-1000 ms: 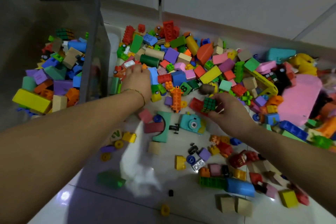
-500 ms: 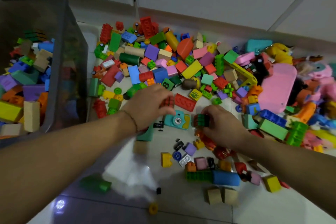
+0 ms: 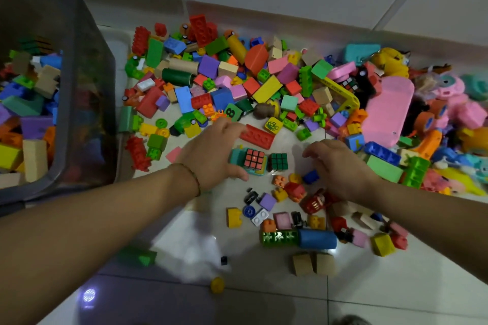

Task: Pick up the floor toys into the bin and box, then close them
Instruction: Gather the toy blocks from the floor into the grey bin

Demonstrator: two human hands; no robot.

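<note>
**poster1:** Over on the left, that big grey bin [image 3: 87, 82] is the largest thing going, lid off, already loaded with blocks: a yellow one, purple, teal, orange, a few plain wood-coloured ones. Can't make out how deep the load goes through the dark wall.

**poster2:** Yep, and right of it the toy pile [image 3: 237, 79] covers the floor tiles [image 3: 184, 298] up to the wall. Red studded bricks, a dark green cylinder [image 3: 177, 77], a yellow bar, loads of little squares.

**poster1:** Far right there's a pink case [image 3: 388, 111] lying flat among plush-looking stuff. Can't tell whether it's open or shut, or if anything is in it.

**poster2:** Hands now. Left hand [image 3: 211, 153], thin bracelet on the wrist, is spread loosely with the thumb low, cupped beside a teal toy camera [image 3: 236, 158]. Not closed on anything as far as I can see.

**poster1:** A red-faced puzzle cube [image 3: 254, 158] sits on that camera, and a green-faced puzzle cube [image 3: 277, 162] is on the floor just beside it, between the two hands.

**poster2:** Right hand [image 3: 340, 166] is loose too, fingers curled down, empty, hovering over small bricks near a little blue one [image 3: 310, 176].

**poster1:** Closer to the person: a blue cylinder [image 3: 317, 239] touching a green studded brick [image 3: 280, 237], two wooden blocks [image 3: 314, 264], a yellow disc [image 3: 217, 284].
</note>
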